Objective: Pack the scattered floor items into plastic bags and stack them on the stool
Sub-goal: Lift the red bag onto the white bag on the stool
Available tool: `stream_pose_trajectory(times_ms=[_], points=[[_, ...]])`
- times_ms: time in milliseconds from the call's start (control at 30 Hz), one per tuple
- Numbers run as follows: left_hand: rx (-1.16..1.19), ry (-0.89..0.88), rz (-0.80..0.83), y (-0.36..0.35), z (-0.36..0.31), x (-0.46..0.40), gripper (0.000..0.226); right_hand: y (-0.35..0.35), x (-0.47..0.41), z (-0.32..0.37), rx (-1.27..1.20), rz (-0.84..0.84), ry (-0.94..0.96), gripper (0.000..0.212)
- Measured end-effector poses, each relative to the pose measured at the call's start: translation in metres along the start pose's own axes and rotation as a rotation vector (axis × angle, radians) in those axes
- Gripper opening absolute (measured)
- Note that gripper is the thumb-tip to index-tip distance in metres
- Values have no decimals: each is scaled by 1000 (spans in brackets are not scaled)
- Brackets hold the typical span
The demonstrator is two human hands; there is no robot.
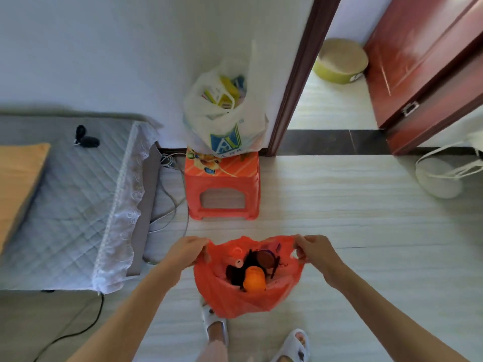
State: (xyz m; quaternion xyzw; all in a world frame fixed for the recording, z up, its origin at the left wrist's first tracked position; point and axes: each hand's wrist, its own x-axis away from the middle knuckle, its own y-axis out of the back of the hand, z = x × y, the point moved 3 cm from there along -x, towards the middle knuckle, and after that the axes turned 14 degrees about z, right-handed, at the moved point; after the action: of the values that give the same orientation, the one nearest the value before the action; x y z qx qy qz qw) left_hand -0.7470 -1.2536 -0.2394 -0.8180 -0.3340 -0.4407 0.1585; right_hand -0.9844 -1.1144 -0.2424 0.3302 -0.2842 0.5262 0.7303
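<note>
A bed (68,199) with a grey quilted cover is seen at the left, edged with white lace. The pale striped floor (352,231) fills the lower and right part of the view. An orange stool (222,189) is placed against the wall beside the bed. A white plastic bag (224,118), filled with small packets, is set on top of the stool. An orange plastic bag (248,291) is held open above the floor, in front of the stool and well apart from it. Its left handle is gripped by the left hand (187,250) and its right handle by the right hand (313,250); the fingers of both hands are curled round the plastic. An orange round item (254,279) and several dark items are contained in the bag.
</note>
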Motion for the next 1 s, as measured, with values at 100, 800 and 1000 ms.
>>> stream_pose_trajectory(times_ms=[100,800,1000], points=[[-163,-108,37,18,-40,48,35,-4,37,61,40,-34,61,36],[-53,-1034,-289,140,-389,181,25,69,100,449,-123,-246,826,37],[-104,-973,-361,152,-458,148,22,79,57,519,-80,-103,842,36]])
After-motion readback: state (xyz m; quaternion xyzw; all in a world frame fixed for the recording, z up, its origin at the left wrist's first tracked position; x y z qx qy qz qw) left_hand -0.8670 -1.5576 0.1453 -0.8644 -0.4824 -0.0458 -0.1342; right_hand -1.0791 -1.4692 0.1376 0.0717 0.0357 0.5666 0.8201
